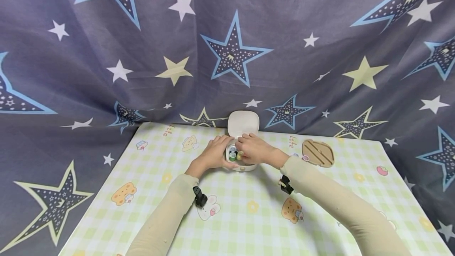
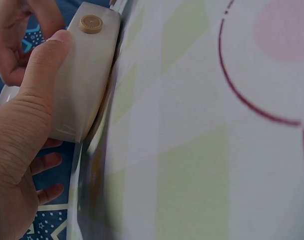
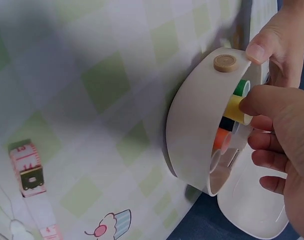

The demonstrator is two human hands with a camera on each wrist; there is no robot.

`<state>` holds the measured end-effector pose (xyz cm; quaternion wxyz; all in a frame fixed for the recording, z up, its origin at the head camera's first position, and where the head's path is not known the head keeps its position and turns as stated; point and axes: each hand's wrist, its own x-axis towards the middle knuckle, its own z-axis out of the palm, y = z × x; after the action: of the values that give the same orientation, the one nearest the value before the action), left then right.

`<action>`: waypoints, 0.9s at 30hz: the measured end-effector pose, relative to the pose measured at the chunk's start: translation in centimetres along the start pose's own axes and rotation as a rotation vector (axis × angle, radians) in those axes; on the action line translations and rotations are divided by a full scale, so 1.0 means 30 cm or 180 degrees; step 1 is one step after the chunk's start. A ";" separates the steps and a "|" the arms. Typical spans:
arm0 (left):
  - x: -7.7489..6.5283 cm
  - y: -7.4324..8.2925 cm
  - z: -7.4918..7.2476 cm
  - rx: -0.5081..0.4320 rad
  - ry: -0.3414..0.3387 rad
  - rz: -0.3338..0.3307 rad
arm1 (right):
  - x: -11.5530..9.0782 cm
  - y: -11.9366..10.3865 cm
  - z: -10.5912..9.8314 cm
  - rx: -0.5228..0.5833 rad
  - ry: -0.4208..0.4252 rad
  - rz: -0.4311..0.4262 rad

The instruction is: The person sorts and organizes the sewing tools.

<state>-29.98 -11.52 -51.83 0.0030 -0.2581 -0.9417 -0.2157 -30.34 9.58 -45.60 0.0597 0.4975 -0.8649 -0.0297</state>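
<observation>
The step in hand looks like handling one thread spool inside the white box [image 3: 191, 115], which stands on the table [image 1: 256, 228] with its lid [image 1: 243, 122] raised at the back. The left hand [image 1: 215, 153] grips the box by its left end, thumb on the front near the wooden button [image 3: 225, 63]. The right hand [image 1: 256, 149] reaches inside and appears to pinch the yellow spool [image 3: 234, 109] (the far fingertip is hidden, so I judge from the thumb against it and the curled fingers). That spool sits in the box between the green spool [image 3: 240, 88] and the dark spool [image 3: 226, 124], with the orange spool [image 3: 222, 140] beyond. In my judgement, the next move calls for a steady left grip and a light pinch, so the neighbouring spools stay undisturbed.
</observation>
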 end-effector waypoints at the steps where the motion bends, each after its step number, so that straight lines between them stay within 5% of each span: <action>1: 0.000 0.000 0.001 -0.0001 -0.0006 0.0000 | 0.001 -0.001 0.001 0.0008 -0.0001 -0.0005; 27: -0.001 -0.003 0.007 0.0010 0.0012 0.0020 | 0.017 -0.019 0.027 -0.0019 -0.0138 0.0067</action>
<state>-29.96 -11.51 -52.07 0.0058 -0.2606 -0.9413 -0.2146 -30.21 8.83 -46.43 0.0428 0.4875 -0.8711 -0.0425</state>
